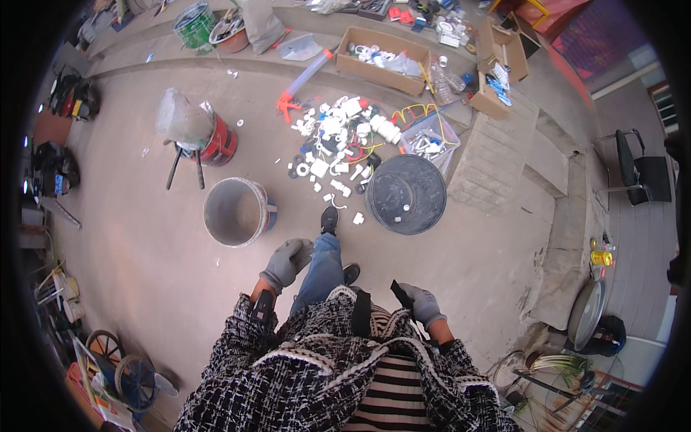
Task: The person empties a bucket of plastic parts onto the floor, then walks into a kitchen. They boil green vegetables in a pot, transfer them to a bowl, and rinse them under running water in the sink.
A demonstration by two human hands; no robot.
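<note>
My left hand (286, 262), in a grey glove, hangs beside my left leg with its fingers loosely bent. Nothing shows in it. My right hand (423, 304), also gloved in grey, is in front of my waist with its fingers closed at a black strap (400, 294) that sticks up beside my jacket. Beyond my left hand stands a pale bucket (236, 210), its inside bare and stained. A wide black tub (407, 196) is ahead of my right hand, with a small white piece in it. White plastic pipe fittings (332, 133) lie in a loose pile between and beyond them.
A red bucket (222, 144) with a plastic bag over it stands far left. Behind the pile are a cardboard box (381, 61) of white parts and a clear bin (432, 140) of metal pieces. A concrete step (497, 151) borders the right; a black chair (640, 169) stands beyond.
</note>
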